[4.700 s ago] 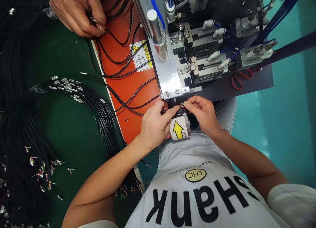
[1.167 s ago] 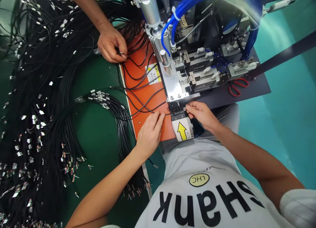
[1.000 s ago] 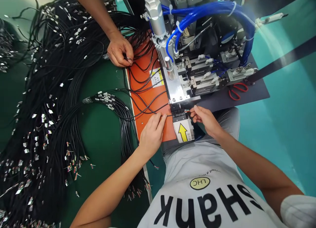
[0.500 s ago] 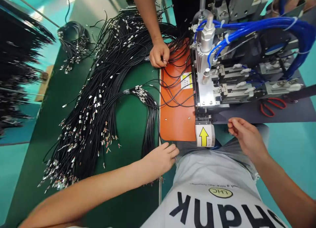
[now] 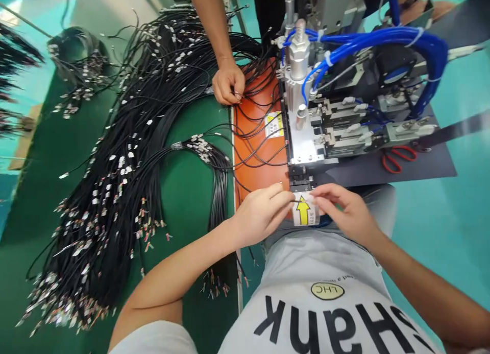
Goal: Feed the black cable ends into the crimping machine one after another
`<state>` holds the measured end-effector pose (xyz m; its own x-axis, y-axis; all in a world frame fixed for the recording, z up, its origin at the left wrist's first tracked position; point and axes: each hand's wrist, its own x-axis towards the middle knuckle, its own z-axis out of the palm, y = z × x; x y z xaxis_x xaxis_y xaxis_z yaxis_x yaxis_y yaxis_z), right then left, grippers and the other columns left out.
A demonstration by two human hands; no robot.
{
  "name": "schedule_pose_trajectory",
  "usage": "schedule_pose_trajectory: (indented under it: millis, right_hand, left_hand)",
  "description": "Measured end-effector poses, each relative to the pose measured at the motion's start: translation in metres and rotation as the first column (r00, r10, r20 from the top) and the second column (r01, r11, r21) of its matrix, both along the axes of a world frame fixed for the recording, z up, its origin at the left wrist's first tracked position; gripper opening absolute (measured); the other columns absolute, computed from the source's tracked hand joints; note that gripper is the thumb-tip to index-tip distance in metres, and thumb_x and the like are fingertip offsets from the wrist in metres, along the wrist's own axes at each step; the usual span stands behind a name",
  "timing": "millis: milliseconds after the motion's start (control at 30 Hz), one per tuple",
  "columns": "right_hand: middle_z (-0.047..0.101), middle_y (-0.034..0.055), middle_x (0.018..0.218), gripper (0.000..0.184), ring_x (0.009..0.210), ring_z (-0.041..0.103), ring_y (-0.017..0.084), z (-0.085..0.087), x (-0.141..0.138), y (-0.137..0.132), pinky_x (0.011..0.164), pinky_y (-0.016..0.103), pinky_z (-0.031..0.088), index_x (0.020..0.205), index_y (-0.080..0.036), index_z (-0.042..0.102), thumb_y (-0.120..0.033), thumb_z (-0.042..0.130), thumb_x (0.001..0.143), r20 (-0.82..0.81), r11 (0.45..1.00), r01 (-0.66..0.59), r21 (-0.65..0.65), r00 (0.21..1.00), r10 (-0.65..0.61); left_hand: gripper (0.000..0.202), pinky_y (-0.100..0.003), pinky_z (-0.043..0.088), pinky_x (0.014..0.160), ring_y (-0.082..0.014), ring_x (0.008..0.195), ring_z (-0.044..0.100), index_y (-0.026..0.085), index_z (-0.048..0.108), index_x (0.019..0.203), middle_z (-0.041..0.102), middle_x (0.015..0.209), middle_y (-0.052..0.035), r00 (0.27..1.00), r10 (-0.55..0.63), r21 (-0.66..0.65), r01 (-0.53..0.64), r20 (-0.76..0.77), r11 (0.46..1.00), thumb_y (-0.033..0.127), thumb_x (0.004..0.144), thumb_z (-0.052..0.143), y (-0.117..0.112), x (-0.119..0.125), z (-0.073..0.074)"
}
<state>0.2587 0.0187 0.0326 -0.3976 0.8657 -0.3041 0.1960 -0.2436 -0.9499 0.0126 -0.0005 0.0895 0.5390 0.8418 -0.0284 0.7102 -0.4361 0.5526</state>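
My left hand [image 5: 260, 213] and my right hand [image 5: 342, 207] meet at the front of a metal machine [image 5: 306, 134], either side of its black clamp block [image 5: 300, 181] and the white label with a yellow arrow [image 5: 304, 212]. Both hands have fingers pinched together; a thin black cable [image 5: 245, 188] runs from my left fingers over the orange plate [image 5: 254, 155]. What my right fingers pinch is too small to make out. A bundle of black cables with metal plug ends [image 5: 202, 147] lies left of the plate on the green mat [image 5: 184, 190].
Another person's hand [image 5: 228, 86] grips cables at the far edge of the orange plate. A big heap of black cables [image 5: 115, 155] covers the mat's left side. Red-handled scissors [image 5: 396, 157] lie on the dark sheet at right. Blue air hoses [image 5: 367, 40] arch over the machine.
My left hand came up from the table's front edge to the clamp block with a cable. My right hand moved left to meet it. The view swung slightly.
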Motion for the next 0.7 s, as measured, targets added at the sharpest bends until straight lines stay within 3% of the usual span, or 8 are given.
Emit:
schedule_pose_trajectory:
  millis: [100,233,367,533,600,700]
  right_hand:
    - [0.07,0.004,0.094,0.024,0.079,0.062,0.019,0.001,-0.003,0.004,0.071,0.034,0.05,0.112,-0.026,0.069,-0.034,0.067,0.089,-0.001,0.998,0.012,0.065,1.0,-0.012]
    - [0.072,0.0036,0.09,0.022,0.077,0.063,0.018,0.003,-0.004,0.009,0.068,0.032,0.049,0.104,-0.024,0.072,-0.034,0.073,0.085,-0.017,0.993,0.097,0.071,0.995,-0.097]
    - [0.072,0.0033,0.082,0.016,0.07,0.064,0.018,0.0,-0.006,0.011,0.063,0.032,0.049,0.092,-0.023,0.073,-0.037,0.071,0.086,0.002,0.989,0.131,0.075,0.991,-0.131]
    - [0.073,0.0037,0.09,0.009,0.079,0.064,0.019,0.0,0.001,0.017,0.069,0.034,0.049,0.093,-0.025,0.074,-0.03,0.069,0.087,0.085,0.955,0.076,0.287,0.991,-0.104]
    - [0.072,0.0033,0.09,0.014,0.077,0.064,0.019,0.001,0.007,0.019,0.068,0.033,0.049,0.099,-0.026,0.073,-0.031,0.071,0.086,0.045,0.973,0.092,0.213,0.994,-0.104]
    - [0.07,0.0023,0.083,0.016,0.067,0.061,0.016,0.001,0.012,0.021,0.063,0.031,0.051,0.095,-0.024,0.072,-0.037,0.072,0.085,-0.1,0.995,0.094,-0.022,0.99,-0.096]
  left_hand:
    - [0.025,-0.028,0.045,0.072,-0.0158,0.079,0.056,0.016,0.06,0.109,0.06,0.087,-0.0053,0.995,0.072,-0.015,-0.071,0.069,0.997,0.025,0.103,0.038,0.01,0.017,-0.016]
    - [0.023,-0.029,0.045,0.072,-0.0161,0.078,0.057,0.016,0.062,0.107,0.062,0.086,-0.0048,0.991,0.107,-0.035,-0.105,0.078,0.994,0.025,0.101,0.042,0.014,0.026,-0.03]
    - [0.022,-0.031,0.045,0.074,-0.0166,0.08,0.059,0.017,0.063,0.109,0.066,0.091,-0.0054,0.988,0.121,-0.076,-0.114,0.094,0.991,0.026,0.101,0.044,0.017,0.033,-0.028]
    - [0.022,-0.027,0.049,0.077,-0.0151,0.085,0.063,0.019,0.066,0.105,0.069,0.094,-0.0047,0.961,0.126,-0.237,-0.066,0.246,0.969,0.024,0.101,0.045,0.028,0.039,-0.023]
    - [0.017,-0.025,0.049,0.074,-0.0135,0.081,0.063,0.018,0.066,0.099,0.07,0.091,-0.0034,0.948,0.17,-0.232,-0.108,0.27,0.967,0.023,0.099,0.05,0.03,0.04,-0.023]
    - [0.012,-0.024,0.048,0.069,-0.0127,0.075,0.062,0.018,0.066,0.094,0.069,0.085,-0.0024,0.936,0.214,-0.146,-0.178,0.28,0.973,0.023,0.096,0.056,0.029,0.041,-0.026]
